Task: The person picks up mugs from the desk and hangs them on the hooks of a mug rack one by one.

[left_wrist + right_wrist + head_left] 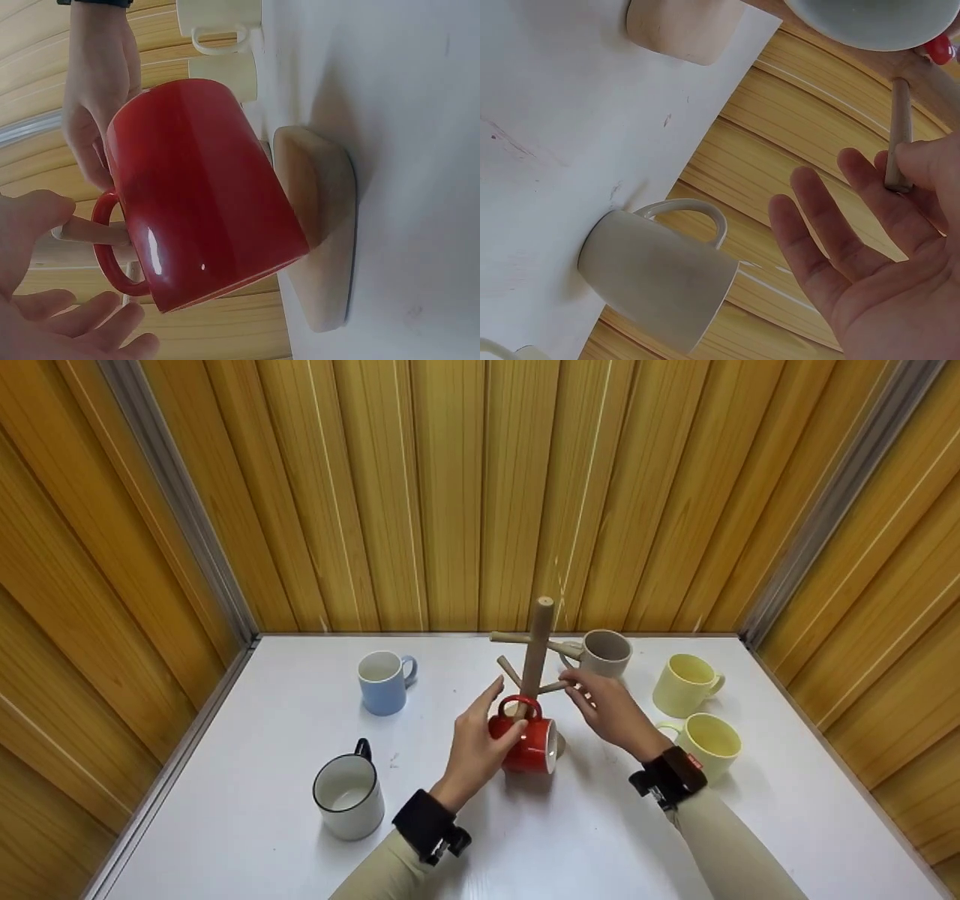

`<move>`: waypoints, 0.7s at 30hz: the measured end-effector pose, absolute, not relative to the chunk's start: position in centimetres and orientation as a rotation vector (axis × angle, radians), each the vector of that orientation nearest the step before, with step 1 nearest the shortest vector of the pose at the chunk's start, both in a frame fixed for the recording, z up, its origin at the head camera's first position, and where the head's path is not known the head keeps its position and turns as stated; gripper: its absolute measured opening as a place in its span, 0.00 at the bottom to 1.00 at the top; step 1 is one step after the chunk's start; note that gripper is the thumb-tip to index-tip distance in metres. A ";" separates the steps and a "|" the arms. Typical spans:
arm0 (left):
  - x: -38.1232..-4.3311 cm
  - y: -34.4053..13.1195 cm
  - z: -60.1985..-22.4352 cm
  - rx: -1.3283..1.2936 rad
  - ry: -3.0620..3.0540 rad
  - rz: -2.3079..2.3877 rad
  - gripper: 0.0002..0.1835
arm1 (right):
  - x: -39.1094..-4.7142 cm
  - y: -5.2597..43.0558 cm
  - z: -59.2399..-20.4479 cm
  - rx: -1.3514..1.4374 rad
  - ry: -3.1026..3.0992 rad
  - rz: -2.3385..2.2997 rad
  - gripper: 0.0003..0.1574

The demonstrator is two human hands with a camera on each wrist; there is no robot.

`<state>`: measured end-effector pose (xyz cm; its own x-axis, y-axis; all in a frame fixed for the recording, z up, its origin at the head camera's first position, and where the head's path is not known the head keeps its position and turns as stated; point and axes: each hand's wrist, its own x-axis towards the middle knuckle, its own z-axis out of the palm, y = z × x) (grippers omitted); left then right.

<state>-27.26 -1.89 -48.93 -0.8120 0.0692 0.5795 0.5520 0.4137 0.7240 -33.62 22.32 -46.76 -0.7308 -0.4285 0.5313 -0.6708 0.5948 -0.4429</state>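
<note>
A red mug (529, 746) hangs by its handle on a low front peg of a wooden mug tree (535, 652). My left hand (472, 739) is at the mug's left side, fingers apart and not curled round it. In the left wrist view its thumb lies at the tip of the peg that passes through the red handle (109, 259). My right hand (611, 709) pinches the end of another peg (900, 131) on the tree's right side between thumb and forefinger, while its other fingers spread loosely.
A grey-beige mug (604, 656) stands behind the right hand. Two yellow mugs (682, 690) are at the right, one close to the right wrist. On the left are a blue mug (382, 686) and a white mug with a black rim (349, 802). Wood-patterned walls (450, 495) enclose the white table (247, 810).
</note>
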 end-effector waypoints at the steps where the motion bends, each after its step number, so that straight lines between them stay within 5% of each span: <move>1: -27.3 -2.1 -48.9 -0.516 -2.207 -1.390 0.36 | -33.5 22.3 -46.7 0.875 -2.465 0.917 0.12; 21: -28.3 -4.6 -48.6 -0.230 -2.096 -1.404 0.19 | -29.6 21.4 -46.3 0.917 -2.472 0.929 0.10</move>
